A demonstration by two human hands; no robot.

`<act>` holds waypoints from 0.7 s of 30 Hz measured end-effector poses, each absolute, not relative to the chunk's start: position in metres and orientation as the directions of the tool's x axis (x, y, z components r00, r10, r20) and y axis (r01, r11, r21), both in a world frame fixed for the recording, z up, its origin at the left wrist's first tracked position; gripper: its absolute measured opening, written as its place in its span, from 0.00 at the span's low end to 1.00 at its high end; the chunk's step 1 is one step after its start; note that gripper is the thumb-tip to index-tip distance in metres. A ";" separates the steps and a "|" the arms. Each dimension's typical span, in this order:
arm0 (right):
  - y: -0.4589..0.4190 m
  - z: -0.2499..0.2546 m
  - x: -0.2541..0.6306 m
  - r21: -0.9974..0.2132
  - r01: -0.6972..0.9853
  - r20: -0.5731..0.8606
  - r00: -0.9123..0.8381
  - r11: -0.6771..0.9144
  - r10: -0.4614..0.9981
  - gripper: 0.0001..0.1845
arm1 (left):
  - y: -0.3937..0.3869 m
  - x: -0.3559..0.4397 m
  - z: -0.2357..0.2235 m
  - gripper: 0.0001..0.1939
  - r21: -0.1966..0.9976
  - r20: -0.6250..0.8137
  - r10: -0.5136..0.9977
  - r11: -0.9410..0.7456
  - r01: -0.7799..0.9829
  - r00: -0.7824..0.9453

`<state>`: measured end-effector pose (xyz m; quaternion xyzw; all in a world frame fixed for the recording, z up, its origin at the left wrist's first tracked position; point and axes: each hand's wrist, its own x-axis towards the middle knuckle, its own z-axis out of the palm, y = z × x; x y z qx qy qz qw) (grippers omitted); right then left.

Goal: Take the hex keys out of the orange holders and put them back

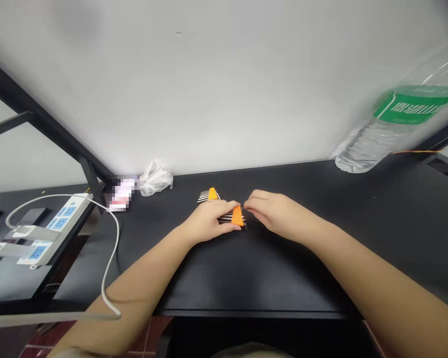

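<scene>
Head view, looking forward and down; clock positions are taken from the hands, with 12 o'clock straight ahead. Left hand (208,222) is narrow, fingers curled down over the left part of the near orange toothed strip (237,216), and appears to hold it against the black surface (283,281). Right hand (280,212) is also narrow, its fingertips (248,206) bunched at the strip's right end; contact there cannot be confirmed from this angle. The strip lies near mid-frame between both hands, its black-and-silver teeth partly covered by the left fingers.

Far orange toothed strip (212,194) lies at 12 o'clock from the left hand, just beyond it. No hand touches it. Status as seen: one strip is under the hands, one is free, and the two are close but separate.

Surroundings: crumpled clear plastic bag (156,180) at 11 o'clock; pixelated object (121,194) beside it, identity unreadable. White power strip (56,233) with blue sockets sits at 9 o'clock, with white cable (114,238) looping near it. Clear water bottle (392,129), green label, blurred, at 2 o'clock.
</scene>
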<state>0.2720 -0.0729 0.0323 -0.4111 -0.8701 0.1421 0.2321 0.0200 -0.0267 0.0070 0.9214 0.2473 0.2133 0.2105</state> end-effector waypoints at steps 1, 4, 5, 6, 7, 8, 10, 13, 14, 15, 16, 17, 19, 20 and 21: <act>-0.072 0.032 0.271 -0.467 0.623 0.298 -0.557 0.628 0.775 0.13 | -0.027 0.020 0.008 0.27 0.499 0.283 0.542 -0.788 0.362 0.791; -0.068 0.030 0.268 -0.592 0.543 0.320 -0.520 0.596 0.792 0.13 | -0.026 0.020 0.009 0.26 0.508 0.293 0.539 -0.787 0.349 0.790; -0.067 0.029 0.268 -0.653 0.510 0.312 -0.492 0.560 0.813 0.11 | -0.026 0.020 0.009 0.26 0.514 0.307 0.538 -0.788 0.339 0.785; -0.066 0.028 0.268 -0.724 0.467 0.289 -0.461 0.507 0.839 0.10 | -0.025 0.020 0.009 0.27 0.525 0.323 0.535 -0.788 0.323 0.781; -0.065 0.026 0.268 -0.799 0.412 0.252 -0.432 0.438 0.866 0.08 | -0.025 0.020 0.008 0.27 0.537 0.337 0.530 -0.787 0.304 0.778; -0.064 0.024 0.268 -0.869 0.345 0.199 -0.411 0.354 0.890 0.06 | -0.025 0.020 0.008 0.27 0.547 0.349 0.524 -0.787 0.285 0.777; -0.062 0.020 0.267 -0.960 0.208 0.088 -0.403 0.185 0.911 0.06 | -0.026 0.021 0.009 0.27 0.558 0.358 0.514 -0.787 0.262 0.780; -0.060 0.016 0.264 -0.995 0.099 -0.013 -0.410 0.030 0.912 0.14 | -0.028 0.023 0.011 0.27 0.563 0.348 0.511 -0.784 0.261 0.786; -0.059 0.015 0.263 -0.996 0.088 -0.032 -0.401 0.003 0.916 0.16 | -0.029 0.023 0.012 0.27 0.568 0.341 0.516 -0.779 0.265 0.786; -0.059 0.014 0.262 -0.996 0.084 -0.049 -0.389 -0.018 0.920 0.18 | -0.030 0.023 0.012 0.27 0.574 0.336 0.523 -0.773 0.270 0.783; -0.059 0.014 0.261 -0.996 0.084 -0.066 -0.382 -0.036 0.922 0.18 | -0.030 0.023 0.012 0.26 0.578 0.337 0.531 -0.769 0.274 0.778; -0.059 0.014 0.261 -0.995 0.089 -0.082 -0.389 -0.051 0.918 0.19 | -0.030 0.022 0.012 0.26 0.578 0.343 0.538 -0.767 0.279 0.770; -0.060 0.014 0.259 -0.992 0.105 -0.106 -0.430 -0.067 0.896 0.19 | -0.030 0.022 0.011 0.26 0.556 0.352 0.546 -0.776 0.299 0.760; -0.061 0.013 0.258 -0.991 0.115 -0.111 -0.449 -0.066 0.887 0.19 | -0.030 0.022 0.011 0.26 0.533 0.350 0.546 -0.784 0.318 0.761; -0.062 0.011 0.256 -0.990 0.127 -0.108 -0.457 -0.056 0.883 0.20 | -0.030 0.023 0.010 0.26 0.504 0.343 0.546 -0.793 0.341 0.764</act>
